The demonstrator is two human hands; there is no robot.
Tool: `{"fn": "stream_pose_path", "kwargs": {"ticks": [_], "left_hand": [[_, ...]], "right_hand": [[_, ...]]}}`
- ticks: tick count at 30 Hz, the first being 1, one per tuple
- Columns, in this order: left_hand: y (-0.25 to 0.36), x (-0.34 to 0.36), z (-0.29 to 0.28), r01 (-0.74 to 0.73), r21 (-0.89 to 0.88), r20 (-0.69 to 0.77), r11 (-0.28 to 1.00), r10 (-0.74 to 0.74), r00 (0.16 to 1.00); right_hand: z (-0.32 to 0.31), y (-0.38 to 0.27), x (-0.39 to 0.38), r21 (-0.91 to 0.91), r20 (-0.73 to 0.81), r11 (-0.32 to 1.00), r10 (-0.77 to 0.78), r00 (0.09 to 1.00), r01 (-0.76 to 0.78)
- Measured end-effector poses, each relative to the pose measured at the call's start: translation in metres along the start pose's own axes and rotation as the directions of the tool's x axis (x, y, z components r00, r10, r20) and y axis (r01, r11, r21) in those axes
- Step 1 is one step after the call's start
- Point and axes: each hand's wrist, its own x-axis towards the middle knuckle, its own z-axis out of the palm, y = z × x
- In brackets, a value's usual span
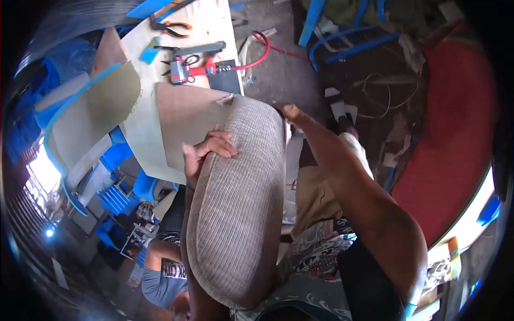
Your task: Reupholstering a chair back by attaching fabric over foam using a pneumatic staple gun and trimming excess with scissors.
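Note:
A long upholstered pad point(241, 176) in grey-beige striped fabric, with a rounded near end and piping along its left edge, lies tilted between my arms, its near end against my body. My left hand point(211, 147) comes round its left side, fingers resting over the piped edge and thumb standing away. At the far right corner my right hand point(290, 113) is closed on the pad's edge; its fingertips are mostly hidden. Beyond the pad's far end, a red and grey pneumatic stapler point(194, 69) lies on the wooden worktable point(206, 24).
Pliers point(174, 29) lie behind the stapler, whose red hose point(266, 51) curls off the table. A curved panel with blue edging point(96, 115) stands left. A red upholstered piece point(450, 144) is at right. Another person point(163, 281) is at lower left. Blue frames point(342, 51) lie beyond.

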Motion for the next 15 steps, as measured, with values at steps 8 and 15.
{"fn": "stream_pose_path", "kwargs": {"ticks": [8, 15], "left_hand": [[-0.006, -0.002, 0.0, 0.037, -0.037, -0.052, 0.999, -0.039, 0.998], [-0.012, -0.007, -0.013, 0.022, -0.069, -0.019, 0.997, -0.024, 1.0]], "right_hand": [[-0.003, -0.012, 0.014, -0.211, 0.395, 0.85, -0.378, 0.838, 0.483], [0.004, 0.014, 0.026, 0.426, 0.483, 0.852, 0.071, 0.873, -0.305]]}}
